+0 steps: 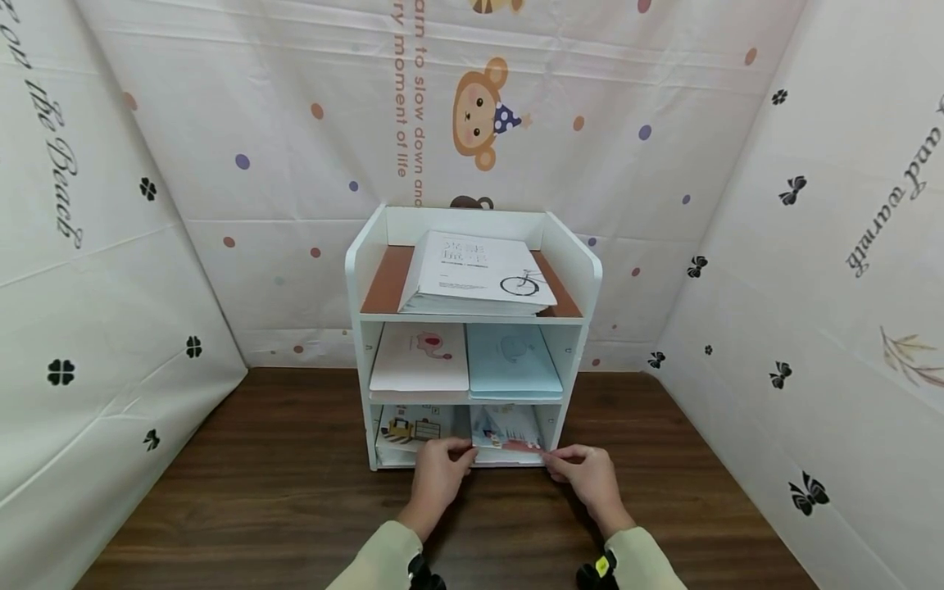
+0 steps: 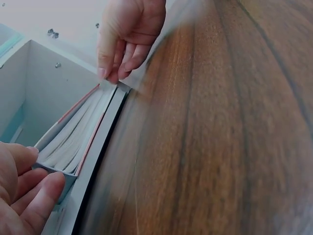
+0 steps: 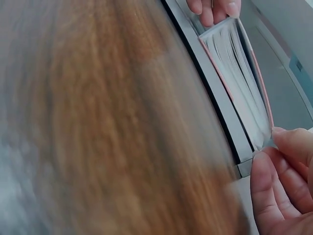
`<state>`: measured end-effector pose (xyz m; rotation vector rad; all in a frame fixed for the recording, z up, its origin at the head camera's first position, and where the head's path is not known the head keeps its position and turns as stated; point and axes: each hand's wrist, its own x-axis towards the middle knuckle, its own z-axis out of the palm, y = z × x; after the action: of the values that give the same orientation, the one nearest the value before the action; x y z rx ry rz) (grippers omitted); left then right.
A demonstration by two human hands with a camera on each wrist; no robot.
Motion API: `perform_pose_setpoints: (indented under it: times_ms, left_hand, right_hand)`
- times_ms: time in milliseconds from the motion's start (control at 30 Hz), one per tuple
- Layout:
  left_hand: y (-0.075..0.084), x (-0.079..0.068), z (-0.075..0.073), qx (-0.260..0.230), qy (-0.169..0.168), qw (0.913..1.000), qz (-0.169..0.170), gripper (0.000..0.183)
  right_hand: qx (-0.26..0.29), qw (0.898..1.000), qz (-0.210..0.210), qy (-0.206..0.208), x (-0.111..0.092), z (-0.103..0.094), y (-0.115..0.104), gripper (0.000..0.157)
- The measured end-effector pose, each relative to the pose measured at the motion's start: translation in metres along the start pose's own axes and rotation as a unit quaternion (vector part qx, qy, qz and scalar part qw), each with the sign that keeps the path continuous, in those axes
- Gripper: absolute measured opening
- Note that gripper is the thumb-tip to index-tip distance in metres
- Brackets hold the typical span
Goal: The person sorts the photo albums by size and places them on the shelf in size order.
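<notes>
A book with a picture cover and a pinkish-red front edge [image 1: 506, 428] lies in the bottom right part of a white shelf rack [image 1: 574, 360]. My left hand [image 1: 441, 475] pinches its front left corner, thumb on the cover and fingers lower down. At the front right corner, my right hand [image 1: 586, 479] pinches it the same way, beside the rack's side wall. Both wrist views show the white page edges [image 3: 239, 78] facing out, slightly fanned, with the book at the front lip of the bottom board [image 2: 108, 115].
Left of this book lies one with a digger cover [image 1: 413, 426]. The middle shelf holds a pink-white book [image 1: 420, 365] and a light blue book [image 1: 514, 360]; a thick bicycle-cover book [image 1: 479, 274] lies on top. The rack stands on a dark wooden table [image 1: 295, 492] before printed cloth walls [image 1: 280, 164].
</notes>
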<state>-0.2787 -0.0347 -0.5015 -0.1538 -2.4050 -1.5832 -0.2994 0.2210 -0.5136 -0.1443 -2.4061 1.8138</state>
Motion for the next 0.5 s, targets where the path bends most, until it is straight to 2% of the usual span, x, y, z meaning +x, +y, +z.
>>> perform_pose_setpoints:
  times_ms: [233,500]
  left_hand:
    - [0.002,-0.002,-0.005,0.004,-0.009,0.9999,-0.007,0.017]
    - [0.002,-0.002,-0.014,0.017,-0.017,0.9996,-0.012,0.021]
  right_hand:
    - [0.013,1.0,-0.001,-0.014,-0.005,-0.007,-0.008,0.021]
    - [-0.013,1.0,-0.009,-0.024,-0.006,-0.014,-0.011,0.021]
